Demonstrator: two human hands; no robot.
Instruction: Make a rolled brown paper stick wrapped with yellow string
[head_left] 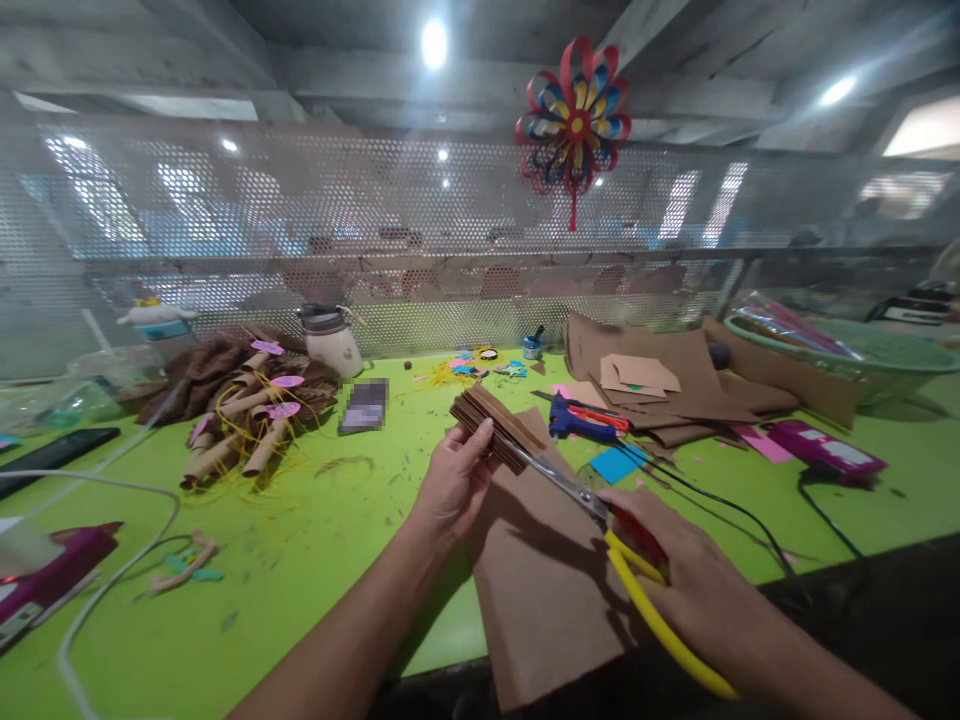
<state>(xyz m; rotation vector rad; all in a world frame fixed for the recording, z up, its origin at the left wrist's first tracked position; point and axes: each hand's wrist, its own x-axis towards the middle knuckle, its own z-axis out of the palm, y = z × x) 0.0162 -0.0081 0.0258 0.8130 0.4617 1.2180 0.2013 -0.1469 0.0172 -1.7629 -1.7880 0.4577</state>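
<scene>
My left hand (455,478) grips a stack of brown paper strips (480,415), its thumb pressed on top. In my right hand (686,555) is a pair of scissors (574,488) with yellow and red handles. The blades reach left to the strips, close to my left thumb; whether they are cutting into the paper I cannot tell. Below both hands a large brown paper sheet (536,600) lies over the table's front edge. A blue glue gun (577,420) rests just beyond the scissors.
Rolled paper tubes (270,445) with pink tags and yellow string lie left, near a phone (364,405) and a jug (330,340). Brown paper sheets (660,350), a purple power strip (825,450) and a green basin (885,350) stand right. Black cords (705,495) cross the table (300,570).
</scene>
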